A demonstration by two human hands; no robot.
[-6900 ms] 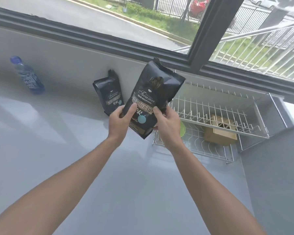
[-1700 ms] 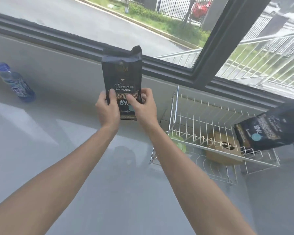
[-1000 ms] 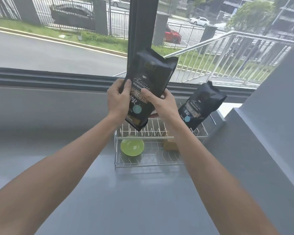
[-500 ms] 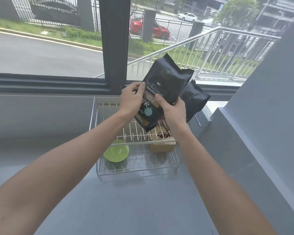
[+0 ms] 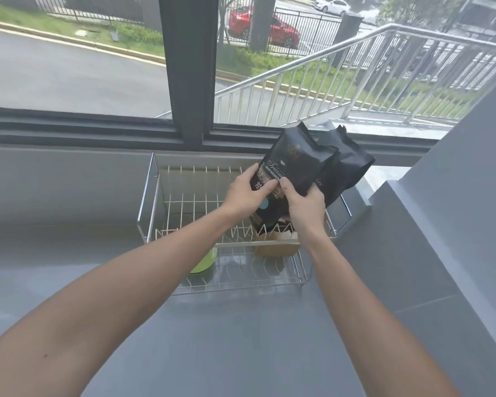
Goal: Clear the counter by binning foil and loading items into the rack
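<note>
Bag: black foil coffee bag (image 5: 294, 170), tilted over white wire rack (image 5: 184, 207).
Hands: left hand (image 5: 245, 193) and right hand (image 5: 305, 206) both clasp it.

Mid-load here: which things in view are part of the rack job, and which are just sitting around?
In the job:
- coffee bag, held by left hand and right hand
- second coffee bag, already in the rack
- wire rack

Just there:
- green dish
- brown box
</note>
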